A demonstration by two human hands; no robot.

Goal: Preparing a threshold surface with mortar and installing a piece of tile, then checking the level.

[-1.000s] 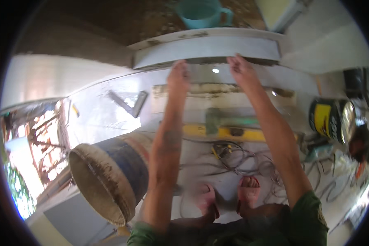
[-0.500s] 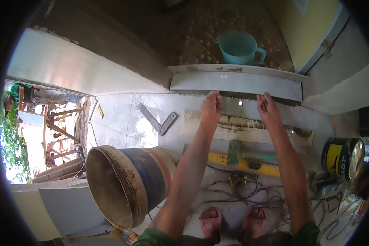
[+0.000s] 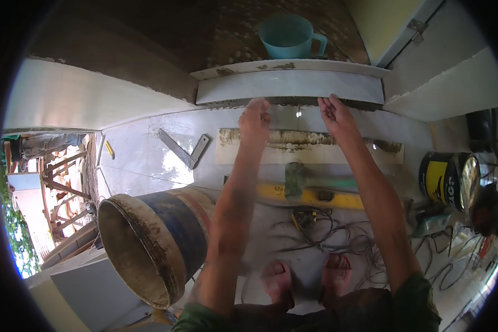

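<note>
A long white tile strip (image 3: 290, 84) spans the doorway sill, with a dark, rough band along its front edge. My left hand (image 3: 254, 119) is at this edge, left of its middle, with curled fingers; the fingertips are slightly blurred. Further right, my right hand (image 3: 336, 116) has its fingers bent and pinched at the same edge. Both sets of fingertips appear to grip the strip, though the exact contact is hard to see. Just in front of my hands lies a cement-smeared tile piece (image 3: 310, 155).
A teal jug (image 3: 286, 39) stands behind the sill. A metal square (image 3: 185, 150) lies on the floor to the left, above a tipped, dirty bucket (image 3: 169, 243). Nearer me are a yellow level (image 3: 337, 198), a green-headed mallet (image 3: 294, 180) and tangled cords (image 3: 348, 238). A dark can (image 3: 448, 180) sits right.
The whole view has shifted, so the scene sits further left and higher. Both hands remain at the strip's front edge, in nearly the same spots along it.
</note>
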